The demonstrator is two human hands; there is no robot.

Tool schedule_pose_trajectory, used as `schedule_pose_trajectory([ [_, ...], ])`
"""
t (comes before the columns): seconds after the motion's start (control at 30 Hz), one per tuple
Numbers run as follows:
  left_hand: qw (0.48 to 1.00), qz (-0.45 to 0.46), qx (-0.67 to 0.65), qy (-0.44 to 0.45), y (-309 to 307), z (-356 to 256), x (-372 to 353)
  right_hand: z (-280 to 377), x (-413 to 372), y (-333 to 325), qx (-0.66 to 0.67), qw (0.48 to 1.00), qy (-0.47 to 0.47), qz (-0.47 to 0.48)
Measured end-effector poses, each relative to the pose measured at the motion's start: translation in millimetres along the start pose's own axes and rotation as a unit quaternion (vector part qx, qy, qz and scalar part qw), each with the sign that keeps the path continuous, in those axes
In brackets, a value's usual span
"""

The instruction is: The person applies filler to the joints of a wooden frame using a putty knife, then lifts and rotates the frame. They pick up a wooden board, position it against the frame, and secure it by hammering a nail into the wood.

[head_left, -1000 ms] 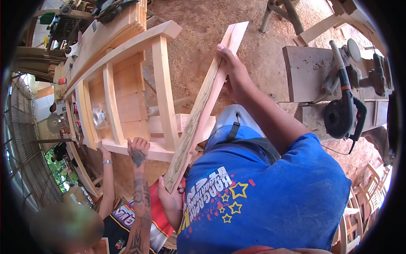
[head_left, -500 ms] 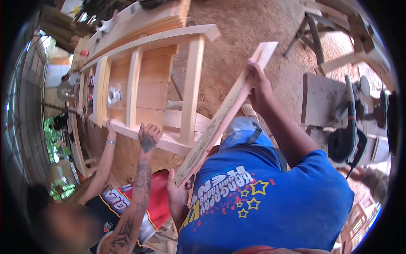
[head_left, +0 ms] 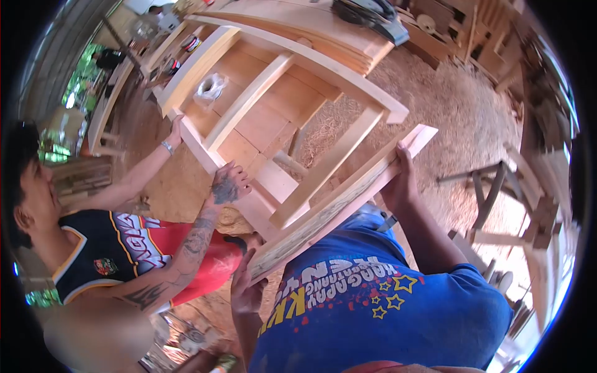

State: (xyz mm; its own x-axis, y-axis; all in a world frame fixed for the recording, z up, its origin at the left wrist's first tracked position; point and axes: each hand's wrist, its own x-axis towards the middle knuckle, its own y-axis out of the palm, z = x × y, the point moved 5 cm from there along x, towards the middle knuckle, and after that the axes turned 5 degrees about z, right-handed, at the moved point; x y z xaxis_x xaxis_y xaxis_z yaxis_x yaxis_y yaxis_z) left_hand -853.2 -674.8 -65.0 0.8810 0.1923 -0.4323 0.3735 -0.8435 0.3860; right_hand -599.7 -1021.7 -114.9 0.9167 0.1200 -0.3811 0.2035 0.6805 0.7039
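Observation:
A wooden board (head_left: 336,208) with a rough, bark-like patch slants across in front of my blue shirt. My left hand (head_left: 249,289) grips its lower end, and my right hand (head_left: 400,180) is closed around it near the upper end. Just beyond lies a ladder-like wooden frame (head_left: 252,102) with several crosspieces. The board runs roughly alongside the frame's end crosspiece (head_left: 329,168), close to it in this view. A co-worker's tattooed hand (head_left: 229,182) rests on the frame's near rail, and the co-worker's other hand (head_left: 177,132) holds that rail farther left.
The frame lies over a wooden workbench (head_left: 298,15) bearing a dark power tool (head_left: 370,18) and a clear plastic-wrapped roll (head_left: 210,88). A wooden trestle (head_left: 488,193) stands at the right. Shavings cover the floor (head_left: 448,99). The co-worker (head_left: 118,248) stands at the left.
My view has turned, so the frame and co-worker appear shifted. The board has come closer to the frame's end and lies at a flatter slant, with both my hands still on it.

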Motion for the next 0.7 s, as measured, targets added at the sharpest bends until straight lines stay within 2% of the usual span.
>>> schedule_pose_trajectory([
  [0.03, 0.996, -0.083, 0.001, 0.024, 36.8, -11.0, -0.2, 11.1, 4.7, 15.5, 0.034, 0.999, -0.001, 0.024],
  [0.07, 0.991, -0.124, 0.0, 0.044, 52.3, -10.9, 1.9, 19.8, 14.7, 19.5, 0.031, 0.998, 0.006, 0.049],
  [0.17, 0.975, -0.185, -0.04, 0.12, 63.2, 5.3, 8.6, 33.3, 38.9, 25.0, 0.023, 0.99, 0.049, 0.134],
  [0.3, 0.931, -0.267, -0.085, 0.234, 71.0, 43.8, 7.0, 36.3, 58.3, 12.5, -0.011, 0.975, 0.135, 0.175],
  [0.4, 0.895, -0.307, -0.17, 0.275, 76.2, 76.5, -5.4, 39.6, 58.4, 11.8, -0.004, 0.955, 0.205, 0.212],
  [0.43, 0.875, -0.309, -0.274, 0.253, 78.9, 87.1, -12.9, 38.9, 59.0, 10.5, -0.021, 0.952, 0.222, 0.208],
  [0.57, 0.824, -0.431, -0.34, 0.143, 74.7, 120.2, -27.0, 30.3, 56.2, -6.1, -0.085, 0.94, 0.279, 0.175],
  [0.7, 0.807, -0.446, -0.372, 0.102, 65.0, 140.7, -32.1, 13.9, 45.8, -28.0, -0.103, 0.94, 0.302, 0.122],
])
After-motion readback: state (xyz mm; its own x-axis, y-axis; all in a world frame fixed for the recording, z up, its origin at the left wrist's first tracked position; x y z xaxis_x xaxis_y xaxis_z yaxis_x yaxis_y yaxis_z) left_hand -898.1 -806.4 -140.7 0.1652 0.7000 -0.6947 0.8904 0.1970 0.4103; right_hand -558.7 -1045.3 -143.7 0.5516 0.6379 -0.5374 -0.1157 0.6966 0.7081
